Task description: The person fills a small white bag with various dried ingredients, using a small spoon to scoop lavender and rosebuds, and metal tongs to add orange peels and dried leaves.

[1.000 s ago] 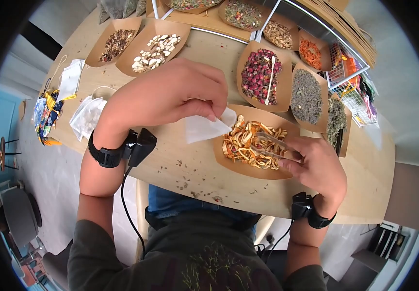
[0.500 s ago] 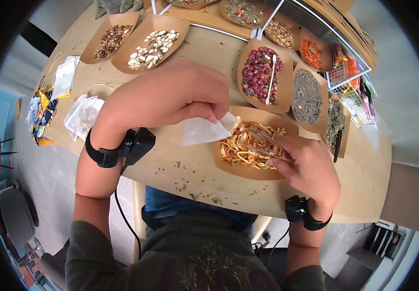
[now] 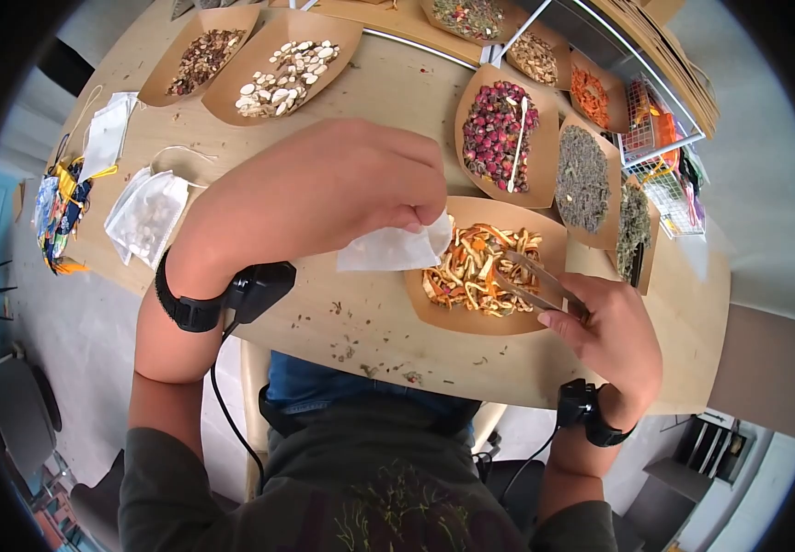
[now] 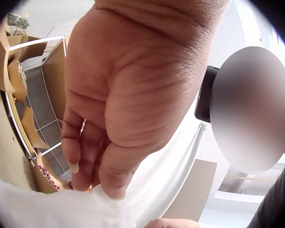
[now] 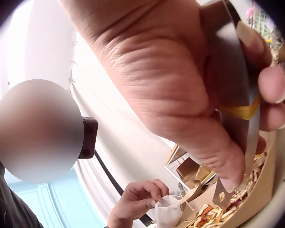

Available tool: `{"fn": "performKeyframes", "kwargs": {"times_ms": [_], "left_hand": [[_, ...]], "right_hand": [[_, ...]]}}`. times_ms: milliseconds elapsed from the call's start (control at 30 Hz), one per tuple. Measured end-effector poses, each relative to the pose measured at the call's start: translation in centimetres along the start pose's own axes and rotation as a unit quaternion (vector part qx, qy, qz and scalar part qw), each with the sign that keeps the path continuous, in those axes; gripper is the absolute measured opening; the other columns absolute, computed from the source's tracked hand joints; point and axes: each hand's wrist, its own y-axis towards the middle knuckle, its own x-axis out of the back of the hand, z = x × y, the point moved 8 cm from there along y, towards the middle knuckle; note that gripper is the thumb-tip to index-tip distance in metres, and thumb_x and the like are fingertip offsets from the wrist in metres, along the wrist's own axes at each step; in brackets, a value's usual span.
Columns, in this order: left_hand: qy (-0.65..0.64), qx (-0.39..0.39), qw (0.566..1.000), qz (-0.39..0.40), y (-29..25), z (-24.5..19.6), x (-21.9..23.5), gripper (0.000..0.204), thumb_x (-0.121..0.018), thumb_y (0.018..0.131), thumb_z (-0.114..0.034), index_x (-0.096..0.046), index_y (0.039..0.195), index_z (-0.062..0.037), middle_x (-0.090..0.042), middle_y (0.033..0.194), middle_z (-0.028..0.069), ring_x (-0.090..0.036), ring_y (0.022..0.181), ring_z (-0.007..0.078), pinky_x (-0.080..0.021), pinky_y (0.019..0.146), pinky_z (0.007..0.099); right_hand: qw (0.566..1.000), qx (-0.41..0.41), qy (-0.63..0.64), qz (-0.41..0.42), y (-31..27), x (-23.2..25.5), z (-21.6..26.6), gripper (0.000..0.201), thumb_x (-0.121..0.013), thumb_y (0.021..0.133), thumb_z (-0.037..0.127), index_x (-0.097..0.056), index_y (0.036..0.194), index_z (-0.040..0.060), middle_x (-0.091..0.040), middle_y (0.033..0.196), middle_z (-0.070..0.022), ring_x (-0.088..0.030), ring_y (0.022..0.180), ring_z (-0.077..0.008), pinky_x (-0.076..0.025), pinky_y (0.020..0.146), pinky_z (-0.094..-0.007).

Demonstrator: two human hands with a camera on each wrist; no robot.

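Note:
In the head view my left hand [image 3: 342,179] pinches a small white drawstring-type pouch [image 3: 379,255] between thumb and fingers. The pouch hangs over the left edge of a brown paper tray [image 3: 508,325] that holds dried orange-and-cream peel-like strips [image 3: 480,276]. My right hand [image 3: 614,331] grips metal tongs [image 3: 545,285], their tips down among the strips. In the right wrist view a yellow band [image 5: 242,111] crosses the tongs, and the pouch [image 5: 167,211] shows beside the tray. The left wrist view has thumb and fingertips right at the pouch's white cloth [image 4: 85,209].
Behind stand paper trays of rosebuds [image 3: 499,138] with a white spoon, grey-purple dried buds [image 3: 584,179] and white slices [image 3: 292,78]. Filled white pouches [image 3: 149,216] and patterned cloth bags [image 3: 62,207] lie at left. A wire basket [image 3: 678,198] stands at right.
The tongs first shifted left toward the pouch, then came back right over the strips. The left hand keeps its pinch on the pouch; its opening side has turned slightly.

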Motion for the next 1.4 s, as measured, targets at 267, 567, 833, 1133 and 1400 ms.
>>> {"fn": "performKeyframes", "kwargs": {"times_ms": [267, 567, 833, 1133, 1400], "left_hand": [[0.005, 0.007, 1.000, -0.026, -0.2, -0.3, -0.2, 0.014, -0.077, 0.088, 0.002, -0.067, 0.097, -0.0033, -0.068, 0.103, 0.0077, -0.068, 0.091, 0.0331, -0.054, 0.077, 0.0410], [0.005, -0.002, 0.999, -0.037, 0.1, -0.7, 0.7, 0.014, -0.075, 0.088, 0.004, -0.067, 0.097, -0.0036, -0.069, 0.103, 0.0064, -0.068, 0.089, 0.0304, -0.055, 0.077, 0.0373], [-0.018, 0.010, 0.999, -0.027, 0.2, -0.3, 0.5, 0.016, -0.076, 0.088, 0.006, -0.069, 0.100, -0.0030, -0.070, 0.106, 0.0069, -0.070, 0.091, 0.0306, -0.055, 0.077, 0.0380], [-0.014, 0.017, 1.000, -0.009, 0.4, -0.4, 0.1, 0.014, -0.078, 0.089, 0.003, -0.072, 0.101, -0.0020, -0.072, 0.107, 0.0077, -0.072, 0.093, 0.0309, -0.057, 0.079, 0.0382], [-0.019, 0.021, 0.999, -0.017, 0.2, -0.4, 0.4, 0.013, -0.077, 0.090, 0.003, -0.074, 0.101, -0.0025, -0.072, 0.107, 0.0077, -0.072, 0.092, 0.0303, -0.057, 0.078, 0.0383]], "right_hand": [[1.000, 0.028, 0.005, 0.010, 0.5, -0.8, 1.7, 0.023, -0.085, 0.090, 0.021, -0.073, 0.098, 0.0033, -0.071, 0.079, -0.0199, -0.071, 0.079, -0.0447, -0.053, 0.072, -0.0528], [0.999, -0.010, 0.013, -0.047, -0.8, -0.5, 1.1, 0.018, -0.083, 0.093, 0.015, -0.075, 0.098, 0.0005, -0.069, 0.075, -0.0219, -0.068, 0.071, -0.0444, -0.052, 0.067, -0.0501], [0.998, -0.031, 0.042, -0.034, -1.4, -0.7, 1.9, 0.027, -0.084, 0.093, 0.018, -0.077, 0.109, -0.0018, -0.070, 0.076, -0.0234, -0.068, 0.068, -0.0430, -0.052, 0.065, -0.0466], [0.995, -0.024, -0.080, -0.049, -1.0, -1.6, 3.7, 0.023, -0.081, 0.096, 0.024, -0.072, 0.093, 0.0030, -0.072, 0.075, -0.0205, -0.072, 0.080, -0.0437, -0.056, 0.075, -0.0528], [0.997, 0.009, -0.038, -0.072, -1.5, 0.4, 2.5, 0.019, -0.081, 0.094, 0.020, -0.072, 0.092, 0.0042, -0.071, 0.077, -0.0164, -0.071, 0.078, -0.0422, -0.053, 0.069, -0.0518]]}}
